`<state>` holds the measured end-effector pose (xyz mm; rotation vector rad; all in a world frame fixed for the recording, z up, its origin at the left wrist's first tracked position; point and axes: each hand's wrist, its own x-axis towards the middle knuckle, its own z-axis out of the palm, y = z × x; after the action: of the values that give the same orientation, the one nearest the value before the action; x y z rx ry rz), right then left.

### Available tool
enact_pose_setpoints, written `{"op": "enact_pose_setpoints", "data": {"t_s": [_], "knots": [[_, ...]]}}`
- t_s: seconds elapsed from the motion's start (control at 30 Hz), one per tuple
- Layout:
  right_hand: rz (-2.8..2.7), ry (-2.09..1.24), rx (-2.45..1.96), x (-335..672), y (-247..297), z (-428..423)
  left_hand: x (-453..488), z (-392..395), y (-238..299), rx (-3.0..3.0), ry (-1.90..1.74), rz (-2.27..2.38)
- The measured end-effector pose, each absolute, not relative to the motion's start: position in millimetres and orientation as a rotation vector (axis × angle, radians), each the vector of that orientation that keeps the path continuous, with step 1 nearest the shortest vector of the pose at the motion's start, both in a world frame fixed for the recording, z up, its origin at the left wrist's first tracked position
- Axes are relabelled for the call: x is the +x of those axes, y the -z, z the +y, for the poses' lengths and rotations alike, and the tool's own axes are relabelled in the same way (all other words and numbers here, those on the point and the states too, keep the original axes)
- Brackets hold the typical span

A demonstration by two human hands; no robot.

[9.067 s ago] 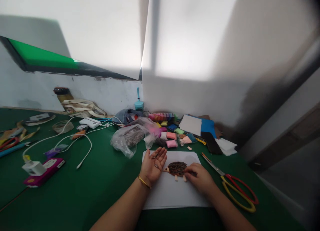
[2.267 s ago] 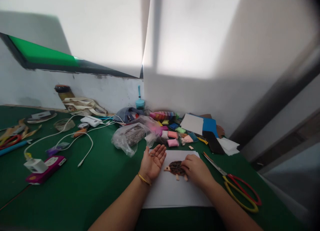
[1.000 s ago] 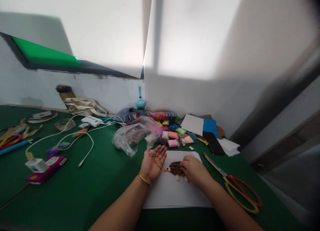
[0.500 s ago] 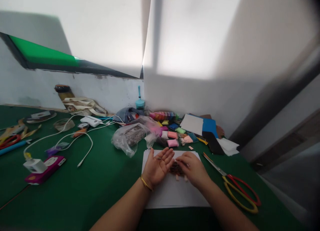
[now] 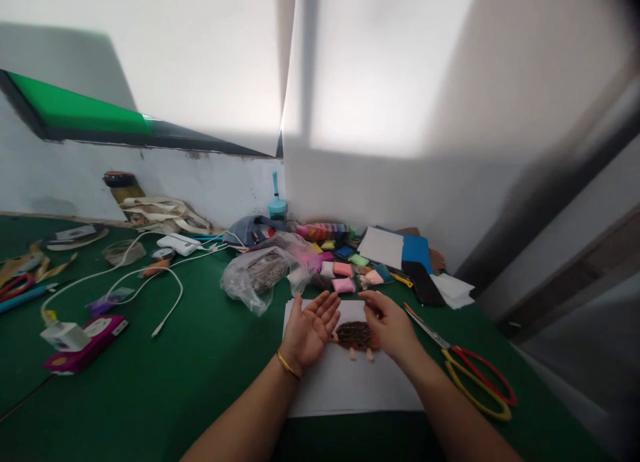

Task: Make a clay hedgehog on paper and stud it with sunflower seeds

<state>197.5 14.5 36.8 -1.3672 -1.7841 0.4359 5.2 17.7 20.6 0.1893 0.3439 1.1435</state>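
Observation:
A small brown hedgehog figure [image 5: 354, 333] with pale feet lies on a white paper sheet [image 5: 345, 385] on the green table. My left hand [image 5: 311, 329] rests palm up beside it at the paper's left edge, fingers stretched out; anything small on the palm is too tiny to make out. My right hand [image 5: 391, 323] hovers just right of the figure and above it, fingers loosely curled with the tips apart, touching nothing that I can see.
Red and yellow scissors [image 5: 467, 372] lie to the right. A clear plastic bag [image 5: 260, 273], coloured clay packets [image 5: 344, 270] and stacked paper sheets [image 5: 395, 250] sit behind. White cables [image 5: 150, 282], a charger [image 5: 63, 335] and a magenta box [image 5: 87, 342] lie left.
My right hand has lifted off the hedgehog figure and moved up and right, so the figure shows whole again. The left hand stays palm up beside it.

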Motion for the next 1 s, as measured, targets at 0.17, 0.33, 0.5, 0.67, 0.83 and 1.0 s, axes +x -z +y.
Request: {"op": "enact_pose_setpoints", "data": {"t_s": [0.17,0.33,0.5,0.67,0.83,1.0], "knots": [[-1.625,-0.776,-1.497,247,-4,15,1,28,-11,0.107,-1.284,0.435],[-1.692,-0.803,-1.569,257,7,3,1,28,-10,0.118,-1.287,0.45],[-1.802,-0.67,-1.595,254,7,5,2,30,-9,0.118,-1.289,0.492],[-1.844,-0.602,-1.529,249,8,10,2,32,-4,0.09,-1.359,0.602],[-1.819,-0.588,-1.532,248,13,13,1,34,0,0.091,-1.366,0.604],[-1.808,-0.606,-1.555,250,18,14,2,33,-1,0.078,-1.359,0.613]]}}
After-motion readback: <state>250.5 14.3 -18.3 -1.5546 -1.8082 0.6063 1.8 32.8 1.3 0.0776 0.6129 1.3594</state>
